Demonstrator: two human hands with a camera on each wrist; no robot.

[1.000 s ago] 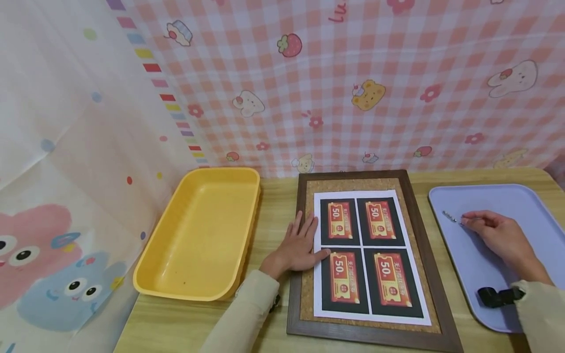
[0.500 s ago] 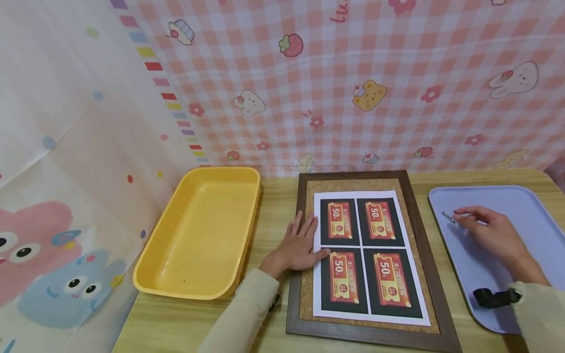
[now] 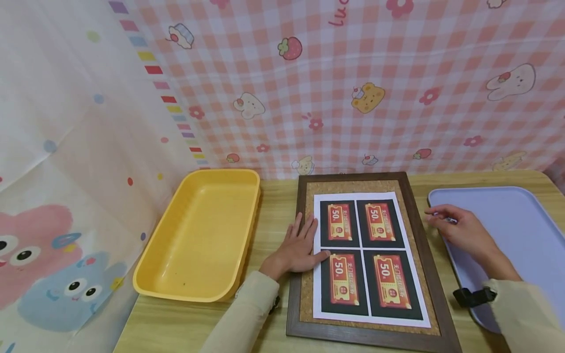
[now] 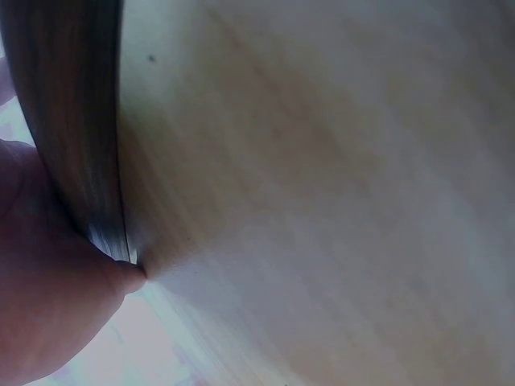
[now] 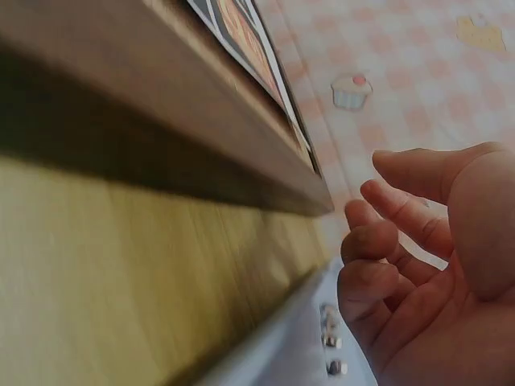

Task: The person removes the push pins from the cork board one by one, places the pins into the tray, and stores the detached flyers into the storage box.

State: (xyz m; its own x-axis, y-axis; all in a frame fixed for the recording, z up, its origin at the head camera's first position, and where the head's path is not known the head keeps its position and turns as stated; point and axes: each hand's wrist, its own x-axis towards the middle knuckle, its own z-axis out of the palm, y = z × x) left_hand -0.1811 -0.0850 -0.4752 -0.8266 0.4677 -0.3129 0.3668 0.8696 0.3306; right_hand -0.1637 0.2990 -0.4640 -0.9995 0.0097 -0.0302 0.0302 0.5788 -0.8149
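Observation:
My left hand (image 3: 297, 245) lies with its fingers spread on the left side of a brown-framed cork board (image 3: 364, 333), its thumb over a white sheet (image 3: 319, 314) printed with red 50 coupons. In the left wrist view, part of that hand (image 4: 60, 273) shows at the frame's edge. My right hand (image 3: 463, 235) is in the air between the board and a lavender tray (image 3: 512, 225), thumb and index fingertips close together; I cannot tell whether they pinch something small. Several small shiny silver pieces (image 5: 331, 342) lie in a row on the tray, partly hidden by the hand.
A deep yellow tray (image 3: 207, 235) stands left of the board on the wooden table (image 3: 275, 196). Behind the table hangs a pink checked cloth (image 3: 309, 88). A black strap device (image 3: 474, 296) is at the right wrist.
My right hand has moved left, from the row of silver pieces on the lavender tray toward the board's right edge. The left hand and the board have stayed put.

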